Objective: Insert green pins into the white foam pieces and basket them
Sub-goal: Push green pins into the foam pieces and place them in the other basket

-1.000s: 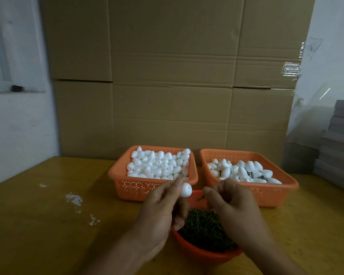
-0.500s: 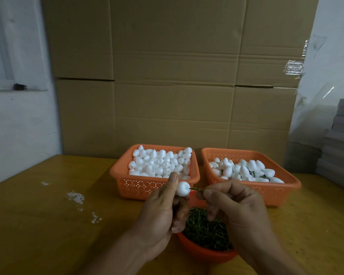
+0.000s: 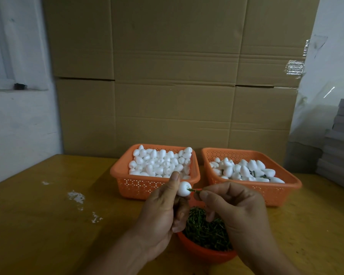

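A: What is the left hand (image 3: 159,211) holding?

B: One white foam piece (image 3: 183,188), pinched between the thumb on top and the fingers (image 3: 181,215) curled beneath. It is held up in the air, in front of the near wall of the left basket (image 3: 139,185).

A: And the right hand (image 3: 234,207)?

B: Its thumb and forefinger are closed on a green pin (image 3: 194,190). The pin lies roughly level, its far tip touching the side of the foam piece; how deep it has gone in I cannot tell.

A: Where are the rest of the pins?

B: Heaped in a round orange bowl (image 3: 203,253) at the near edge of the worktop (image 3: 48,225), directly under both hands.

A: And the baskets?

B: Two orange perforated baskets stand side by side toward the back edge of the worktop, close to the cardboard boxes (image 3: 167,76). The left one is piled high with plain foam pieces. The right basket (image 3: 282,193) is less full, and a few green bits show among its white pieces.

A: Anything else on the worktop?

B: Some white flecks (image 3: 75,196) toward the left edge.
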The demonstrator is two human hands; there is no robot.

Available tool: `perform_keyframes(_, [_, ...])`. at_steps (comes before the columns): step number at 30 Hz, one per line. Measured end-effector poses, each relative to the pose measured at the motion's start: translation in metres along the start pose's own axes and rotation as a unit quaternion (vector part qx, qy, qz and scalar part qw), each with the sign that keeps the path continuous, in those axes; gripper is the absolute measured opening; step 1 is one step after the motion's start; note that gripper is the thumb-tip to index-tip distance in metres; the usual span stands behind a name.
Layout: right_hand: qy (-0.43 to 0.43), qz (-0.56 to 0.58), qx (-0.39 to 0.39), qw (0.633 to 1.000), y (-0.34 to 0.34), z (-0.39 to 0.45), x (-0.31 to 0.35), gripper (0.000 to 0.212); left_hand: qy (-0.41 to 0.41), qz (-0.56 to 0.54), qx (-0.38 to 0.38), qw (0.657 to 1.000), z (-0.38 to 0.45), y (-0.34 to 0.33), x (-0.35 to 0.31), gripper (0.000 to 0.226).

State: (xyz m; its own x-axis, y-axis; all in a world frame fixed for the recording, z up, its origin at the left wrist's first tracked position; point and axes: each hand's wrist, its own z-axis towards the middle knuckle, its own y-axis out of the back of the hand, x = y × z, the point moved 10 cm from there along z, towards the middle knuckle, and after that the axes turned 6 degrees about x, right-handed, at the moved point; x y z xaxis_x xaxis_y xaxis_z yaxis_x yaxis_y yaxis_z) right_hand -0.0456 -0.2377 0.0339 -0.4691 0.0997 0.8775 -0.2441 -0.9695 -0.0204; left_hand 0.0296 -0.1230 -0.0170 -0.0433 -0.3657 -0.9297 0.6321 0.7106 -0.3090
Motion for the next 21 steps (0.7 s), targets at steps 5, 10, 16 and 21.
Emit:
perform_keyframes(5, [0.040, -0.057, -0.010, 0.998, -0.002, -0.005, 0.013, 0.011, -0.028, 0.009, 0.001, 1.000, -0.001, -0.002, -0.009, 0.042])
perform_keyframes(10, [0.078, -0.129, -0.018, 0.988, -0.005, -0.010, 0.020, 0.015, -0.049, 0.028, 0.000, 0.998, -0.003, -0.004, -0.013, 0.038])
perform_keyframes(16, [0.085, -0.219, -0.009, 0.972, -0.006, -0.009, 0.019, 0.017, -0.071, 0.056, -0.016, 0.996, -0.003, 0.003, -0.016, 0.039])
perform_keyframes(21, [0.073, -0.269, 0.009, 0.960, -0.006, -0.008, 0.015, 0.018, -0.108, 0.108, -0.027, 0.988, -0.004, 0.005, -0.022, 0.034])
